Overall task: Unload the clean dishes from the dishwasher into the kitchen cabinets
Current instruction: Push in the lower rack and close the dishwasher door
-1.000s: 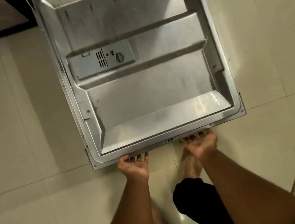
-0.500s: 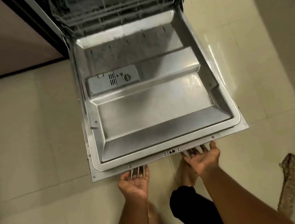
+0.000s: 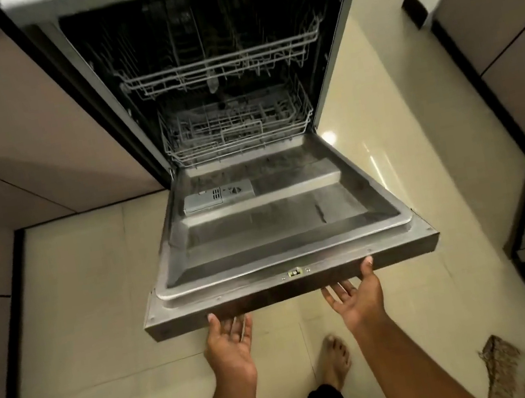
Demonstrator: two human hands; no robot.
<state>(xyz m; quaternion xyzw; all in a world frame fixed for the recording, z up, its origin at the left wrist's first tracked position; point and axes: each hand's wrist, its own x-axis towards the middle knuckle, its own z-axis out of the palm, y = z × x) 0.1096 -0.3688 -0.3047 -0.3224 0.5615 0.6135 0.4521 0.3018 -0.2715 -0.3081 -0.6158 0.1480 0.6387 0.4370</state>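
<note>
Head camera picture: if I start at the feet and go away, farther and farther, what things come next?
Bare feet → left hand and right hand under the door's front edge → open dishwasher door → detergent dispenser → lower rack → upper rack.
</note>
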